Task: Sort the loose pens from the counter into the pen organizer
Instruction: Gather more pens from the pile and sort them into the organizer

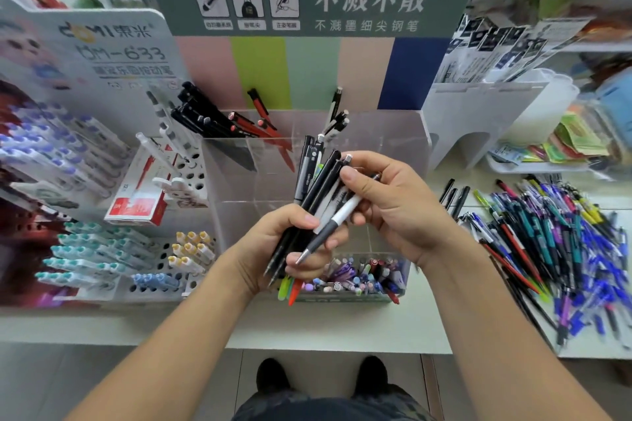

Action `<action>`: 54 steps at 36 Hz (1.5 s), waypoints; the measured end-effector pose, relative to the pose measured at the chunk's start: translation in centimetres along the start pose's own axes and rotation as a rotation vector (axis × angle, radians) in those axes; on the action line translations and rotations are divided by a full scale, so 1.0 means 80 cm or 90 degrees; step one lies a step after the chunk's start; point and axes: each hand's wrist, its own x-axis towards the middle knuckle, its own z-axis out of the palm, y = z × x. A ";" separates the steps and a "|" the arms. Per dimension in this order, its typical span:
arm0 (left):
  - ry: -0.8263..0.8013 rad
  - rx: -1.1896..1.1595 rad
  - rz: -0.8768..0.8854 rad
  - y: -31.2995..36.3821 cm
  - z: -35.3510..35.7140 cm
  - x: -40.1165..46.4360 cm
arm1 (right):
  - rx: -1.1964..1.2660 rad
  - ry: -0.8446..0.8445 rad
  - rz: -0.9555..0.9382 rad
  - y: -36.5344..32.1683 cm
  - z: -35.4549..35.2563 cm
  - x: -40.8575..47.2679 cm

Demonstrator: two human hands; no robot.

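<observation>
Slim glossy pens (318,188) in hands (393,202)

Left hand (273,243) grips black pen bundle (318,188); right hand (393,202) pinches white-grey pen (333,222) above clear organizer (393,154).

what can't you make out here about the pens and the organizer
- Head view: the count of pens in the bundle; the left hand and right hand cover it.
- The loose pile runs off the right edge.
- The clear organizer: its front compartments sit behind the hands.
</observation>
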 end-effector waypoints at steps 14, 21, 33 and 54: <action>0.404 0.269 0.186 0.001 0.017 0.002 | -0.059 0.105 0.008 0.003 0.005 0.011; 0.531 0.247 0.242 0.015 0.021 -0.008 | -0.090 0.123 -0.074 -0.018 -0.004 0.016; 0.560 0.274 0.236 0.028 0.001 -0.038 | -0.475 0.319 -0.496 -0.074 0.016 0.084; 0.594 0.601 0.133 0.028 -0.002 -0.047 | -0.984 0.187 -0.417 -0.042 0.049 0.077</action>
